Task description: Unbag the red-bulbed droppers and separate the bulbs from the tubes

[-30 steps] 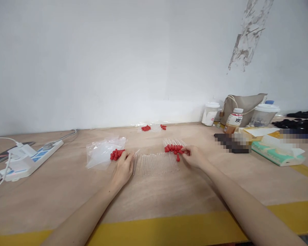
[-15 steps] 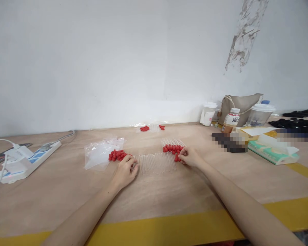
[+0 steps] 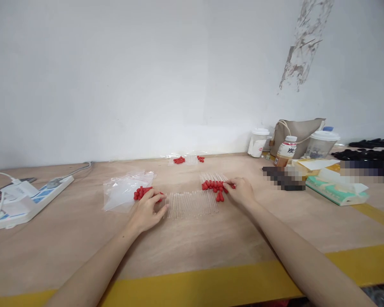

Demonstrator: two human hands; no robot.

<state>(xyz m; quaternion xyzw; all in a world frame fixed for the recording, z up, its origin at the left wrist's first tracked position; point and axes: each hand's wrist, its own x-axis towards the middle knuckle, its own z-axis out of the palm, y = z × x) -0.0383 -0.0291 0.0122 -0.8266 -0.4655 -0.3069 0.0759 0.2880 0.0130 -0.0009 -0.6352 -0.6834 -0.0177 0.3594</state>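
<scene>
My left hand [image 3: 149,211] has its fingers apart, thumb and fingertips by the left end of a row of thin clear tubes [image 3: 192,204]. Just behind it, a pile of red rubber bulbs [image 3: 141,193] lies partly hidden by my fingers. At the right, my right hand [image 3: 241,192] pinches at the end of a line of red bulbs [image 3: 213,185], with red showing under its fingers. Clear tubes [image 3: 213,176] reach back from that line. In front of it, a loose pair of red bulbs [image 3: 219,196] lies near the tube row.
Clear plastic bags [image 3: 120,194] lie behind the left pile. Small red heaps [image 3: 179,160] sit on plastic by the wall. A power strip [image 3: 35,204] stands left. A cup [image 3: 258,143], bottle [image 3: 285,151], grey bag [image 3: 296,134] and tissue pack [image 3: 336,191] stand right.
My right hand has shifted from the loose bulb in front back to the end of the bulb line. My left hand has moved slightly left, and its fingers have spread.
</scene>
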